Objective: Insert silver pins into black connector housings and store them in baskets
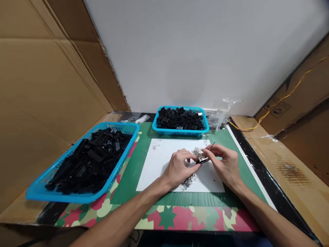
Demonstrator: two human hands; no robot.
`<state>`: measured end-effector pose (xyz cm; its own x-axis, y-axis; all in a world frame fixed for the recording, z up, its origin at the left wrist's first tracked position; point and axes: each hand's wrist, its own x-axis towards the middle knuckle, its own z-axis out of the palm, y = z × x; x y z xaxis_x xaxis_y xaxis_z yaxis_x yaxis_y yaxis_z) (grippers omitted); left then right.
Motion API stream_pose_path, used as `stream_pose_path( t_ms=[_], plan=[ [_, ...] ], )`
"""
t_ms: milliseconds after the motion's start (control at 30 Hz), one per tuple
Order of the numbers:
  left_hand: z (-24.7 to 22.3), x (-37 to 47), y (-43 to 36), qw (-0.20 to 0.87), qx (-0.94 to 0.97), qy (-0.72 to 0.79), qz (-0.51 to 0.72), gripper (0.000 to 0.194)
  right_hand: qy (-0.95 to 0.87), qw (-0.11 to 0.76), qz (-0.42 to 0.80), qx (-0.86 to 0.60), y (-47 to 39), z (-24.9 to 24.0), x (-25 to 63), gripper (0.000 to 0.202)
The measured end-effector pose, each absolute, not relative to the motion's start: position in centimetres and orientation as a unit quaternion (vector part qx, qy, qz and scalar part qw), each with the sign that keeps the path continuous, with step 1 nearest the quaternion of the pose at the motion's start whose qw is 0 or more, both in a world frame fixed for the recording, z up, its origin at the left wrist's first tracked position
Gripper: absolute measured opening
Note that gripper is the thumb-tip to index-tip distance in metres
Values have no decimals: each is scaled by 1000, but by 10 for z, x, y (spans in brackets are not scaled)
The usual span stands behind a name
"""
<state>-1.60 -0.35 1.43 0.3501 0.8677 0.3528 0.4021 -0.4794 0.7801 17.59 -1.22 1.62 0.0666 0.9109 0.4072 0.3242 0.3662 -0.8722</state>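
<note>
2 blue plastic baskets (61, 198) hold black plastic parts (92, 154): 1 at the left of the frame, 1 near the centre, with a clear plastic bag (218, 120) just beside it. Right of centre, over a white sheet (159, 163), the left hand (179, 167) pinches a small black piece (203, 161). The right hand (226, 165) bends its fingers near this piece; whether they grip, I cannot tell. Thin silvery bits (189, 181) are partly hidden by the left hand.

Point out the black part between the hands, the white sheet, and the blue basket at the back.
Black part (204, 161), head view: middle of its body.
White sheet (154, 166), head view: bare left area.
Blue basket (180, 132), head view: front wall.
</note>
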Motion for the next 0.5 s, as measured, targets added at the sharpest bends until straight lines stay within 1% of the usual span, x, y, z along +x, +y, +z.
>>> stream_pose_path(
  t_ms=[133, 233, 300, 433, 500],
  plan=[
    [21, -20, -3, 265, 752, 425, 429, 8, -530, 640, 282, -479, -6, 23, 185, 20],
    [25, -26, 5, 230, 729, 454, 457, 10, -485, 681, 289, -466, -1, 27, 192, 23],
    [31, -32, 17, 218, 708, 476, 474, 12, -481, 686, 295, -459, 2, 27, 193, 25],
    [52, -49, 53, 228, 657, 496, 520, 19, -515, 655, 318, -453, 2, 26, 191, 25],
    [65, -60, 75, 193, 641, 528, 522, 20, -540, 633, 322, -452, -1, 25, 189, 24]
  ],
)
